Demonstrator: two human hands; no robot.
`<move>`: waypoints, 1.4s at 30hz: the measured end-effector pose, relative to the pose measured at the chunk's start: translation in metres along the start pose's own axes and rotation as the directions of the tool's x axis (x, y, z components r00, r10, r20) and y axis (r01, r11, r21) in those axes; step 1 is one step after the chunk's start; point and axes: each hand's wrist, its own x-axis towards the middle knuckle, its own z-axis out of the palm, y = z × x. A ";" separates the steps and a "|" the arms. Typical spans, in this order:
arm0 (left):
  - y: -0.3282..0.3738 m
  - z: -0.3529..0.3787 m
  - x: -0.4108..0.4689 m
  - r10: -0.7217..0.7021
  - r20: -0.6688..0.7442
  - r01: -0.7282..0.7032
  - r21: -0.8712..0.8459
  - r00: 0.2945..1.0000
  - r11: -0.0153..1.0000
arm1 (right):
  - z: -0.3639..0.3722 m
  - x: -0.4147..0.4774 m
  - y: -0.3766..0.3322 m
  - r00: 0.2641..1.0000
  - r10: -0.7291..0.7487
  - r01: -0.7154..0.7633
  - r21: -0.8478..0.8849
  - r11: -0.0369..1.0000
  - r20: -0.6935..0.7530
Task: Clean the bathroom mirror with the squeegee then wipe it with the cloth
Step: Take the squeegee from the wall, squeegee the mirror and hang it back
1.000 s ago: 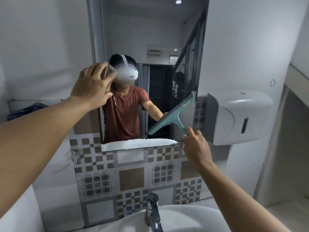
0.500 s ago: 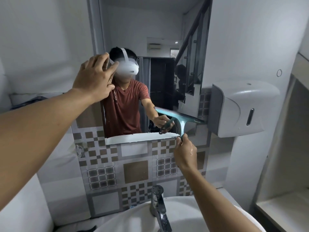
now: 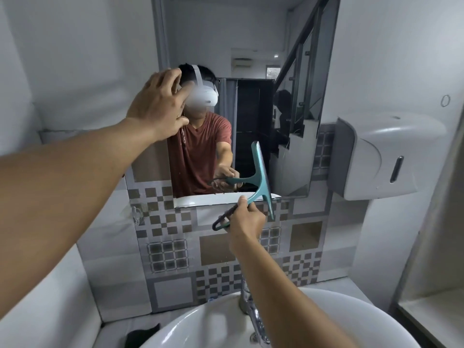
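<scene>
I can read no text, label, brand or number anywhere in this view. The wall-mounted dispenser [image 3: 386, 156] beside the mirror [image 3: 253, 59] is plain white, and the teal squeegee [image 3: 261, 182] carries no legible marking.

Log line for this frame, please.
squeegee phase | right hand holds squeegee, blade upright at mirror lower right | left hand on mirror's left edge

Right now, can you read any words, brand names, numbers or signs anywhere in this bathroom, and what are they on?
None can be read.
Wall dispenser: no label visible, only a dark slot.
Squeegee in the right hand: no marking visible.
Shirt reflected in the mirror: a small mark, too blurred and partly hidden to read.
Wall: a small ring, not text.
</scene>
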 end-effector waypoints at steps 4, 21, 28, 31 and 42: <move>0.000 -0.002 0.001 0.002 0.016 -0.002 -0.017 1.000 1.000 | 0.014 -0.007 0.006 1.000 0.000 0.000 0.016 1.000 0.001; -0.010 0.002 0.007 0.020 0.037 -0.021 0.018 0.999 1.000 | 0.040 -0.033 0.048 0.923 -0.295 0.340 -0.160 0.927 0.248; -0.008 0.008 0.006 -0.005 0.014 0.005 0.021 1.000 1.000 | 0.018 -0.024 0.047 0.879 -0.342 0.444 -0.306 0.842 0.333; -0.004 0.012 0.003 -0.016 -0.002 0.016 0.023 1.000 1.000 | 0.008 -0.017 0.043 0.857 -0.351 0.488 -0.376 0.788 0.377; 0.007 0.027 -0.021 -0.042 0.028 0.043 -0.010 0.999 0.999 | -0.017 -0.006 0.049 0.731 -0.354 0.682 -0.649 0.337 0.583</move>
